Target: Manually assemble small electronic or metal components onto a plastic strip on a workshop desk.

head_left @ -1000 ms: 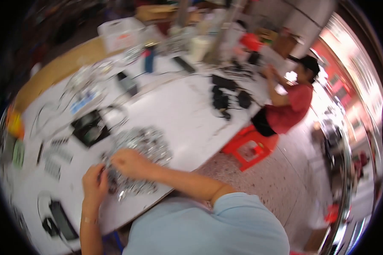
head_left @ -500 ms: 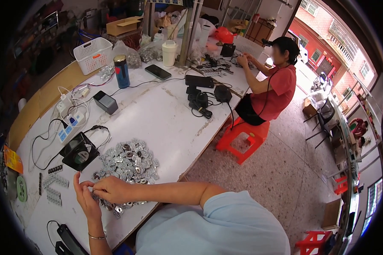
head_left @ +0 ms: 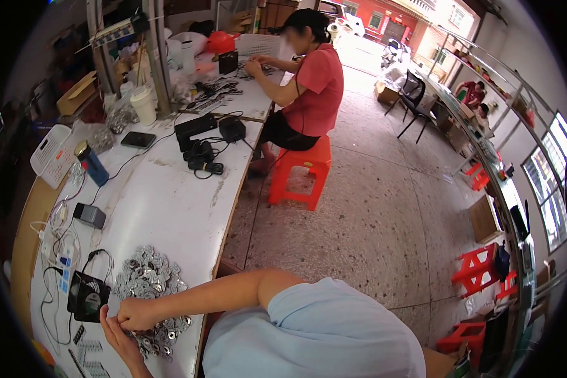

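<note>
My right hand is closed, its fingertips pinched together against my left hand. Some fingers of the left hand stretch upward, while its thumb side meets the right fingertips. Whatever sits between the two hands is too small and covered to make out. Both hands are over the near edge of a heap of small silvery metal parts on the white table. Beside my left fingers stands a black square fan. Rows of small metal pieces lie left of the left hand, close to a dark strip of round pieces.
A power strip with tangled cables runs along the table's left side. Farther off are a grey box, a blue bottle, a phone and black adapters. A co-worker sits on a red stool at the far table end.
My view has swung to the right, so the table and heap appear farther left and lower. Both hands stay together beside the heap. The co-worker remains seated.
</note>
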{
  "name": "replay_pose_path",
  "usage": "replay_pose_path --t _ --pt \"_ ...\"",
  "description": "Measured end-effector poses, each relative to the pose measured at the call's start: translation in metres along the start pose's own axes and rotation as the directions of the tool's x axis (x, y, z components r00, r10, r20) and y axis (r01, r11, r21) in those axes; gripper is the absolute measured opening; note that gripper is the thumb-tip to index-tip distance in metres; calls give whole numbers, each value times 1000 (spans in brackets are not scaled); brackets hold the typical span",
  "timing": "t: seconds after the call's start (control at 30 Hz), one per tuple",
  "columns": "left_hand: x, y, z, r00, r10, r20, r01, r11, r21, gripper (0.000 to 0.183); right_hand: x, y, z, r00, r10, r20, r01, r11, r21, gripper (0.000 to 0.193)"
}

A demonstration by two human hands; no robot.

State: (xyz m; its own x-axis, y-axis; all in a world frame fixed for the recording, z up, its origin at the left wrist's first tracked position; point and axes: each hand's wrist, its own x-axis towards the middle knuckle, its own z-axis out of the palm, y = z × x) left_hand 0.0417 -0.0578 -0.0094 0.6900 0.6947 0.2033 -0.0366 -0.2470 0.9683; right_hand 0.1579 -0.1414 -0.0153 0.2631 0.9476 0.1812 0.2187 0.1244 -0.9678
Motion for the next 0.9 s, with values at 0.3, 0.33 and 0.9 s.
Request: replay_pose_path --t 0.3,0.33,0.9 --pt "-11 24 10 990 -141 -21 133 970 -204 41 -10 -23 7 978 -199 -62 187 969 -161 20" --pt "-13 31 9 985 -167 -42 154 964 -218 43 -9 -27 12 979 -200 -49 190 970 -150 20" --pt "-29 58 -48 928 -293 230 269 954 131 30 7 -51 -15 931 246 270 -259 966 12 21"
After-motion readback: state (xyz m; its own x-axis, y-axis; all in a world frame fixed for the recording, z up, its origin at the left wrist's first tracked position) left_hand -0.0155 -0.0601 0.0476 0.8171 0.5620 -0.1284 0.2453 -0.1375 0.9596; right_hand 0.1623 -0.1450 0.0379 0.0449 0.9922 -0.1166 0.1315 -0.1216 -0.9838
